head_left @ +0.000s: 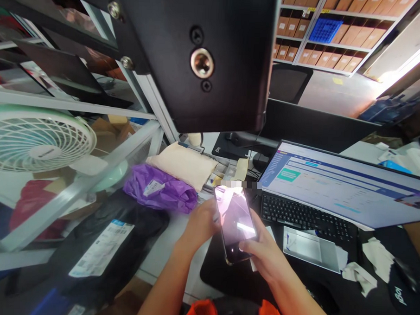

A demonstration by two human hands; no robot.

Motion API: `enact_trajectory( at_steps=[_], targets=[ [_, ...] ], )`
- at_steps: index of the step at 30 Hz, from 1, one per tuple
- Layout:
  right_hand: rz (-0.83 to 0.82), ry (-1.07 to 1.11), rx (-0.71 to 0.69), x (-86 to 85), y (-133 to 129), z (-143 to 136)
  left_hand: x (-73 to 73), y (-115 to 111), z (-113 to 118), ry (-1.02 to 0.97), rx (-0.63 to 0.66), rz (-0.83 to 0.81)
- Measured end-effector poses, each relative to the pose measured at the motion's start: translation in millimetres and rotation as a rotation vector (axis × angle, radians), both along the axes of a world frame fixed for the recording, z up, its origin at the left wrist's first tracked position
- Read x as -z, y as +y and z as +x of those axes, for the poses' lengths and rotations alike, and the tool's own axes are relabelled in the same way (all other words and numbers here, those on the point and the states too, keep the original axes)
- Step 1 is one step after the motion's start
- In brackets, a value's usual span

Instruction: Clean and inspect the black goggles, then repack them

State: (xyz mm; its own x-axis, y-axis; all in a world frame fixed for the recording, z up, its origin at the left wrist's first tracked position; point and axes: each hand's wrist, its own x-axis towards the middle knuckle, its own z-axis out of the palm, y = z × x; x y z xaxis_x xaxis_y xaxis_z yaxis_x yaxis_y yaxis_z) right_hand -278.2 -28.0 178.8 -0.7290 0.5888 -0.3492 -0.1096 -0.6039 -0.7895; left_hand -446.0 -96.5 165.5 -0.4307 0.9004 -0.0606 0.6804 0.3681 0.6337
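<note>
A dark-edged smartphone [235, 219] is held tilted over the desk, its screen lit with a pinkish, camera-like picture. My right hand [264, 246] grips its right side, and the thumb lies on the lower part of the screen. At the phone's left edge is my left hand [204, 222], fingers curled against it; the fingertips are partly hidden behind the phone. Just left of that hand lie a purple plastic parcel [160, 188] and a cream padded envelope [183, 163]. Below the phone is a black desk mat [222, 276].
A monitor [344, 182] and black keyboard [305, 217] stand at the right, near a clear-topped box [312, 248] and crumpled tissues [378, 257]. A black parcel [101, 245] and white fan [45, 141] occupy the left. A large dark panel [232, 47] hangs overhead.
</note>
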Motion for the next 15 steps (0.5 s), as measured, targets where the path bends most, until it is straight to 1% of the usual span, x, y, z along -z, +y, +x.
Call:
enact_trajectory(
  at_steps=[3,10,15],
  targets=[
    [-0.007,0.0,0.022,1.3,0.2,0.6,-2.8,1.8,0.5,-0.017,0.024,-0.007],
    [-0.009,-0.011,0.049,0.6,1.1,-0.1,-1.2,4.1,-0.8,-0.004,0.056,-0.015],
    [-0.006,-0.014,0.053,-0.7,3.3,-1.1,-3.0,5.2,0.8,0.003,0.049,0.012]
  ],
)
